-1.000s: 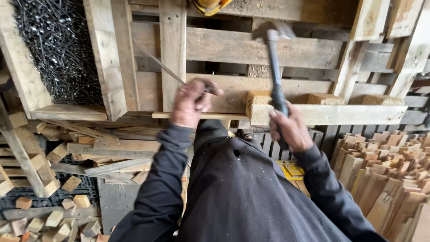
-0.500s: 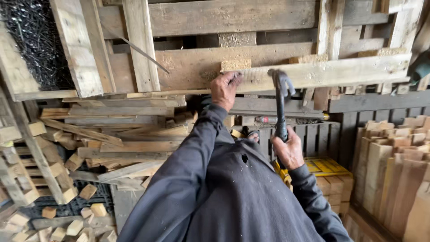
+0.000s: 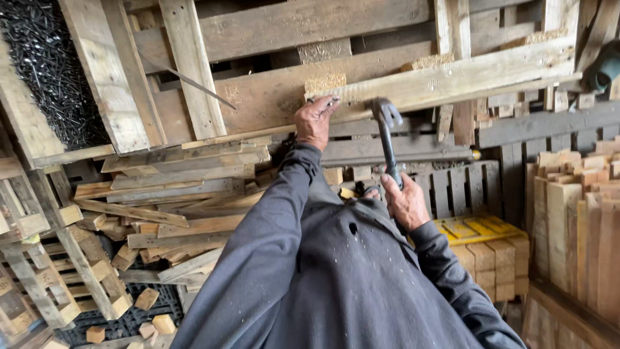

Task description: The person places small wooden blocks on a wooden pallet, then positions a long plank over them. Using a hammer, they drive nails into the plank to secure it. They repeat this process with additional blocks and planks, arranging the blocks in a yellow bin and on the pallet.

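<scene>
My left hand reaches up to the edge of a pale wooden plank lying across a pallet frame, its fingertips pinched on what looks like a small nail by a chipboard block. My right hand grips the black handle of a claw hammer. The hammer stands upright, with its head just under the plank's edge, a little right of my left hand. Both arms are in dark grey sleeves.
A wooden crate of black nails sits at upper left. Loose boards are piled below it, over stacked pallets. A thin metal rod leans on the frame. Cut wood blocks and yellow boxes stand at right.
My left hand has moved up and right onto the plank's edge. The hammer, raised high a second ago, has come down beside it, head close to the plank. The view shifted right.
</scene>
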A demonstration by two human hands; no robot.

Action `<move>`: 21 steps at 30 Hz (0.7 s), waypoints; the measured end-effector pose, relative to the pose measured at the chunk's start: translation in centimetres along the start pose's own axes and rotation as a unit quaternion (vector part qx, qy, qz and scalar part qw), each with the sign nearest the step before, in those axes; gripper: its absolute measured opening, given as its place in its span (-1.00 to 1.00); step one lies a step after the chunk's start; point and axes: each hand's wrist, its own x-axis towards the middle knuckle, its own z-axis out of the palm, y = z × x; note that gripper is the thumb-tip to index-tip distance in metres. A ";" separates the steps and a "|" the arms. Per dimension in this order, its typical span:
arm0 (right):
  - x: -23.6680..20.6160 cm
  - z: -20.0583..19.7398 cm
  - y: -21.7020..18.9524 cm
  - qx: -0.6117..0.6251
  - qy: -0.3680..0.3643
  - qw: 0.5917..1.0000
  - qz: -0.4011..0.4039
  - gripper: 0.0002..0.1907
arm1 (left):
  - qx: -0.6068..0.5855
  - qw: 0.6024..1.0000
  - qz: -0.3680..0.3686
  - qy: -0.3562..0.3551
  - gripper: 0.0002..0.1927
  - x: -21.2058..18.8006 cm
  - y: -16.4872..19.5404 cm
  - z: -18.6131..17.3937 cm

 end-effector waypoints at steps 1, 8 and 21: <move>-0.8 -0.1 -0.5 -0.038 0.010 0.999 -0.015 -0.63 | 0.081 0.997 0.008 0.000 -0.78 0.0 0.1 0.1; -4.1 1.0 -3.0 -0.032 -0.021 0.969 -0.243 -0.61 | -0.285 0.956 -0.068 -0.017 -0.86 -0.4 -0.3 0.4; -4.0 1.2 -3.5 0.009 0.015 0.993 -0.117 -0.68 | 0.289 0.950 0.046 -0.111 -0.38 0.8 3.0 -3.9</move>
